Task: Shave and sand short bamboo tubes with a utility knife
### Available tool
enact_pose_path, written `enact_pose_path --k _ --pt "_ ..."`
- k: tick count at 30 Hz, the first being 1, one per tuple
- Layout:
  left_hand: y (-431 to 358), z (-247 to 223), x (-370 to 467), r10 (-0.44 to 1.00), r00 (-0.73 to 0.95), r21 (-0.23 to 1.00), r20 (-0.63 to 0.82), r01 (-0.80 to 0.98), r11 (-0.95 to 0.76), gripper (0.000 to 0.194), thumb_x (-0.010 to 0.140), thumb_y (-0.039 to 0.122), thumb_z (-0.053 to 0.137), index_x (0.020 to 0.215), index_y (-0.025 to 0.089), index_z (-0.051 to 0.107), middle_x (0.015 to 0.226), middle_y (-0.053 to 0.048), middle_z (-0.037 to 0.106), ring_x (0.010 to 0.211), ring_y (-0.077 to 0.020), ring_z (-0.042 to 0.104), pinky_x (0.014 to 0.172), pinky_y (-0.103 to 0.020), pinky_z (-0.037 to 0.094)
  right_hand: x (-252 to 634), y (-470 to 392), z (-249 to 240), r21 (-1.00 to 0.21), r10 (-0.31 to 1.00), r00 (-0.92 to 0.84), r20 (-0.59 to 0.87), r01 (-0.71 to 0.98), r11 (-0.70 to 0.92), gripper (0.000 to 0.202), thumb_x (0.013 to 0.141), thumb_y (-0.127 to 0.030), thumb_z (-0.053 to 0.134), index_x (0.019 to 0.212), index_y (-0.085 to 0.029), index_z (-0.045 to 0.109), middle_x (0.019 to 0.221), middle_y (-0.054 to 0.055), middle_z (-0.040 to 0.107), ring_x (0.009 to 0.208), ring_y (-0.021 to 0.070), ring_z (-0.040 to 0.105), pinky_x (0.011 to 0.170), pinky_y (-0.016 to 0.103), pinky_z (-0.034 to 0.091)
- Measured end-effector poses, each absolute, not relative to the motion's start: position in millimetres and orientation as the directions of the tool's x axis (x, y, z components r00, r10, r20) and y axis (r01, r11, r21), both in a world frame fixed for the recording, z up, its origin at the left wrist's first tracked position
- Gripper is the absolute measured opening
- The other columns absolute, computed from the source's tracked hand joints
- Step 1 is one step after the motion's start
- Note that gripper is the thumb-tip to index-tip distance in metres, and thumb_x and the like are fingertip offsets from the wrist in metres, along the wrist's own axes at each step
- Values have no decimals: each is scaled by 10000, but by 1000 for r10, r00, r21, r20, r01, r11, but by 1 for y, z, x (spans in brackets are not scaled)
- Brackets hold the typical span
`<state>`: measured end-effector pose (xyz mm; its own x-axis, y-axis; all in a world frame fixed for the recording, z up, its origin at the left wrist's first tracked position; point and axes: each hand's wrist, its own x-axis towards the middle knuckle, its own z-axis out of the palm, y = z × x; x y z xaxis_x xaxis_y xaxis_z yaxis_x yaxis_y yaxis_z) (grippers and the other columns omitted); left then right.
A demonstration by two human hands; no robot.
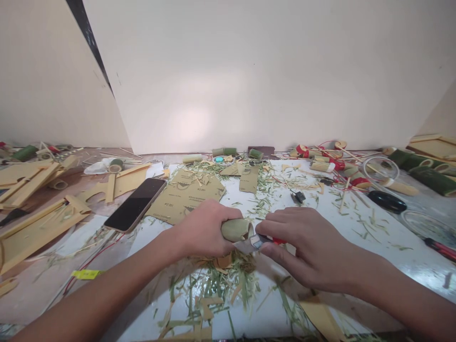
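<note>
My left hand (211, 229) is closed round a short, pale green bamboo tube (235, 230), its open end facing right. In my right hand (297, 242) is a knife with a red and dark handle, gripped close to the blade. The knife blade (245, 245) lies along the near lower side of the tube, its tip reaching toward my left fingers. Most of the handle is hidden by my right hand. Beneath both hands, green and tan shavings (231, 278) cover part of a white sheet (263, 311).
Left of my hands lie a phone (135, 204) and brown sandpaper (188, 194). Wooden frames (42, 232) fill the far left. Bamboo pieces and red wires (335, 164) crowd the back right, near a black rounded object (387, 202). A white panel (270, 76) stands behind.
</note>
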<state>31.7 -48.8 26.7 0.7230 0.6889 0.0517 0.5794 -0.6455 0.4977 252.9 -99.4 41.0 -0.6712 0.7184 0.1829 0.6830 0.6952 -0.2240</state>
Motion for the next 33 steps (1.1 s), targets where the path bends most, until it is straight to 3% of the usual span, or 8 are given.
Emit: enact_pose_path --k 10,20,33 --pt "-49 26 32 681 728 487 84 566 -665 100 694 289 629 694 201 580 607 42 565 563 -110 462 540 -240 305 250 -99 42 -327 738 -660 140 673 664 317 987 -397 380 759 -204 488 685 1 535 644 152 450 596 287 255" --pt "-49 26 35 708 694 483 128 580 -656 158 718 279 601 642 187 498 554 53 470 520 -92 374 513 -237 262 253 -92 43 -324 762 -626 164 695 641 318 989 -418 379 811 -202 529 735 28 572 710 179 500 640 296 305" --pt "-49 24 40 788 612 485 68 670 -562 64 701 250 564 679 198 533 599 32 544 550 -124 435 518 -247 276 255 -86 34 -268 817 -561 132 773 575 298 966 -382 420 745 -204 510 695 11 551 671 167 492 602 279 284"
